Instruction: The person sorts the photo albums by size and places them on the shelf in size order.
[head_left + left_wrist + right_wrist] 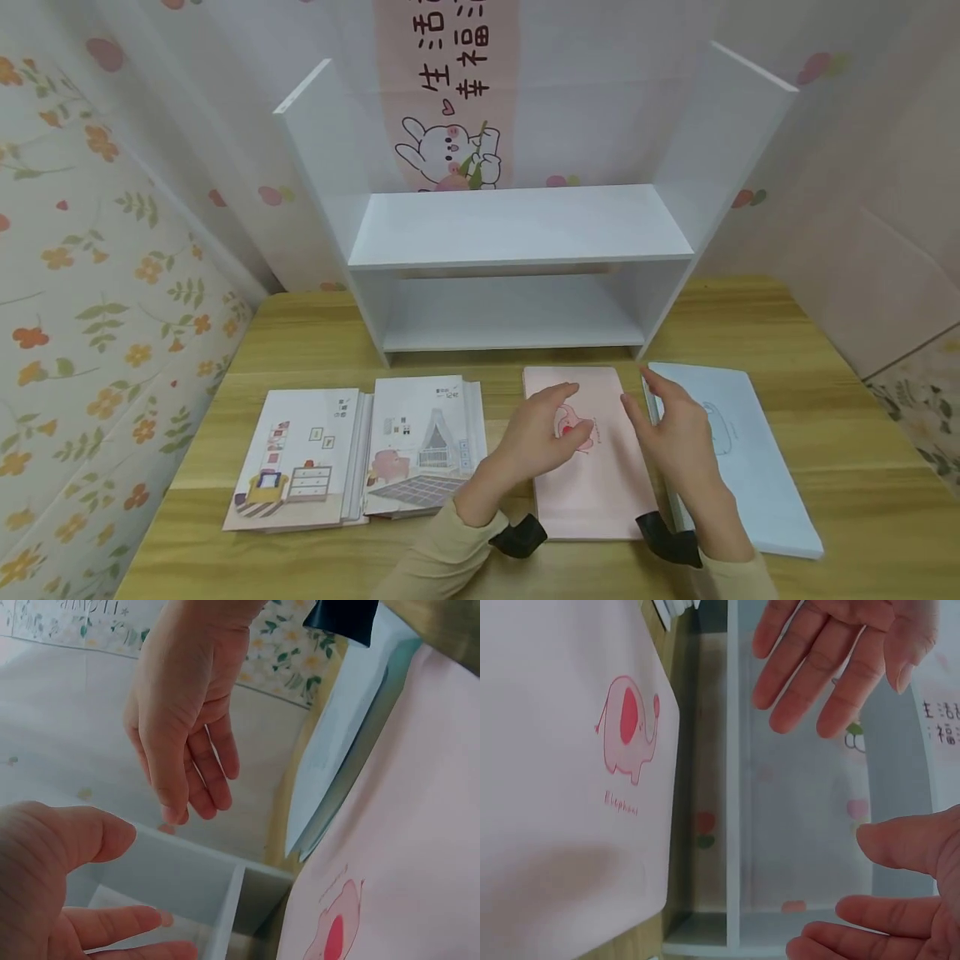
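Note:
Both hands hover over a pink notebook (596, 500) with an elephant drawn on its cover. The left hand (534, 433) is above its left half, fingers extended and nothing in them. Facing it, the right hand (671, 421) is above the gap between the pink notebook and a light blue notebook (757, 467), its fingers loosely bent and holding nothing. In the right wrist view the elephant drawing (630, 731) shows clearly, with both hands apart from the cover. The left wrist view shows the right hand (184, 712) with its palm turned inward.
A white two-tier shelf (517, 225) stands at the back of the wooden table (300, 342). To the left lie two stacks of books, one with a chest-of-drawers cover (300, 442) and one with a tent-bed cover (416, 433). Patterned curtains (97, 275) hang around the table.

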A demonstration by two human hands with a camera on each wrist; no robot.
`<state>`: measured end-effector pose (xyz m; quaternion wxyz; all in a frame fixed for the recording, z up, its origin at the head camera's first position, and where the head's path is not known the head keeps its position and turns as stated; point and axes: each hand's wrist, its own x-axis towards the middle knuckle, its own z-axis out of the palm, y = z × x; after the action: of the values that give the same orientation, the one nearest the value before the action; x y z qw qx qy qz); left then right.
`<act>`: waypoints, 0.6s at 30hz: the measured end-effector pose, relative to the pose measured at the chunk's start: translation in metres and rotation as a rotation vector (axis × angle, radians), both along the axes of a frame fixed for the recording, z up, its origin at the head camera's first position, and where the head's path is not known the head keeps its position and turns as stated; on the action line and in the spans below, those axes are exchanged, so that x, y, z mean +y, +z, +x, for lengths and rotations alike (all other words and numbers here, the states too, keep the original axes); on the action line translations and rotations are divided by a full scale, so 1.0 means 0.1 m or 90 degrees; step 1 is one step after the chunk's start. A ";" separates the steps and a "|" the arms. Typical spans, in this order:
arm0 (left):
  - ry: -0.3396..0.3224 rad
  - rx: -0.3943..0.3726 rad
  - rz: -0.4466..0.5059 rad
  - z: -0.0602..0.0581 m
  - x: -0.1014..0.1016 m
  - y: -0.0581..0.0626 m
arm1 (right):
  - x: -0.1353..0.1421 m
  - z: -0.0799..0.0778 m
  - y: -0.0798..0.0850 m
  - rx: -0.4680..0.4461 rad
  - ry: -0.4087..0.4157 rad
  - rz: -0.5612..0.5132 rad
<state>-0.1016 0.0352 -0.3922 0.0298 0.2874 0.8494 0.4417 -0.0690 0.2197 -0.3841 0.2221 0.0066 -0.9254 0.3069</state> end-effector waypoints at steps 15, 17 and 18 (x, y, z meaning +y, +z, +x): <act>-0.048 -0.120 0.007 0.15 0.35 -0.08 | 0.24 0.12 -0.06 0.008 -0.038 0.024; -0.052 -0.139 0.011 0.16 0.39 -0.08 | 0.27 0.14 -0.07 0.006 -0.040 0.027; -0.053 -0.148 0.015 0.17 0.41 -0.09 | 0.29 0.15 -0.07 0.003 -0.041 0.027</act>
<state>-0.0848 0.0761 -0.4009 0.1433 0.2694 0.8222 0.4804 -0.0535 0.2489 -0.3912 0.2339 -0.0175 -0.9310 0.2796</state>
